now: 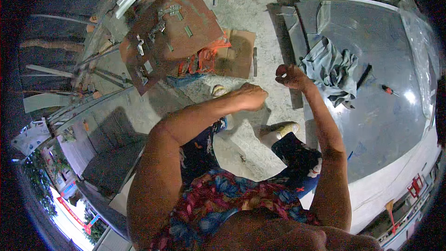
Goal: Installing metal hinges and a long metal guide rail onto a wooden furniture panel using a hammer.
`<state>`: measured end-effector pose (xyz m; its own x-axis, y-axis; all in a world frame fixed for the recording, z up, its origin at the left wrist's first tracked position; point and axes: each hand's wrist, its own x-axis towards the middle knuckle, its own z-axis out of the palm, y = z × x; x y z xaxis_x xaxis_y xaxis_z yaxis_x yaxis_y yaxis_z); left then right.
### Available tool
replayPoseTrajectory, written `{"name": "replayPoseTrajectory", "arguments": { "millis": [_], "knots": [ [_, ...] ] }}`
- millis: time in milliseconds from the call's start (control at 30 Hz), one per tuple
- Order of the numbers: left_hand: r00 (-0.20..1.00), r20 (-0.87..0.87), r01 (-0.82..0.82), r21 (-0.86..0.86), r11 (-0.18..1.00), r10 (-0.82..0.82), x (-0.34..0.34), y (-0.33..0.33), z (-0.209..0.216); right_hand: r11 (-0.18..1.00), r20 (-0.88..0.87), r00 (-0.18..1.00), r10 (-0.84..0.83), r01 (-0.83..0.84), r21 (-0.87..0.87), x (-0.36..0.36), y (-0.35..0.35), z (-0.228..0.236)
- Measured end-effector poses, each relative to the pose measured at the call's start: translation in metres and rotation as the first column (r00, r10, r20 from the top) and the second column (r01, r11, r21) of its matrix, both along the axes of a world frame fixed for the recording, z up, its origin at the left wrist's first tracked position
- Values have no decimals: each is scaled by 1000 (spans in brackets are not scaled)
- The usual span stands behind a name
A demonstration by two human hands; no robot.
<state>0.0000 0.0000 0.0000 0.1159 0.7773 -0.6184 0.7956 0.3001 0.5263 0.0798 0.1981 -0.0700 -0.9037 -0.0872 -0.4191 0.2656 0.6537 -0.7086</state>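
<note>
My left hand (253,96) is a closed fist held over the concrete floor, just above my left shoe (218,90). Nothing shows in it. My right hand (290,75) hovers with its fingers curled in, at the left edge of a large glossy grey sheet (385,121). No object is visible in that hand. A crumpled grey cloth (332,67) lies on the sheet just right of my right hand, apart from it. The two hands are close together, not touching.
A red-handled screwdriver (389,90) and a dark stick (364,75) lie on the sheet. A rusty brown board (195,23) with several metal brackets is at the upper left, beside cardboard (239,53) and an orange object (204,58). My right shoe (283,130) stands by the sheet's edge.
</note>
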Motion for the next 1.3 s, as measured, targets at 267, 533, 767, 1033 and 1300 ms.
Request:
{"name": "replayPoseTrajectory", "arguments": {
  "millis": [267, 533, 767, 1033, 1300],
  "knots": [
    [986, -22, -158, 210, 965, 166, -27, -10, 15, 986, -90, 986, 140, -131, 106, -47, 9, -65],
    [963, -194, -34, 602, 798, 187, -33, 6, 53, 581, -178, 682, 709, -421, 697, -116, 44, -69],
    [879, 123, -435, 602, 669, 461, -112, -41, 61, 950, -550, 775, 311, -243, 195, -159, 5, -49],
    [200, -119, -422, 886, 195, 973, -271, -219, -86, 909, -100, 939, -330, 287, -302, -172, -42, -80],
    [-578, -681, -651, 717, 250, 449, -304, -525, -277, 856, -148, 911, -384, 291, -427, -234, -113, -71]
  ]
}}
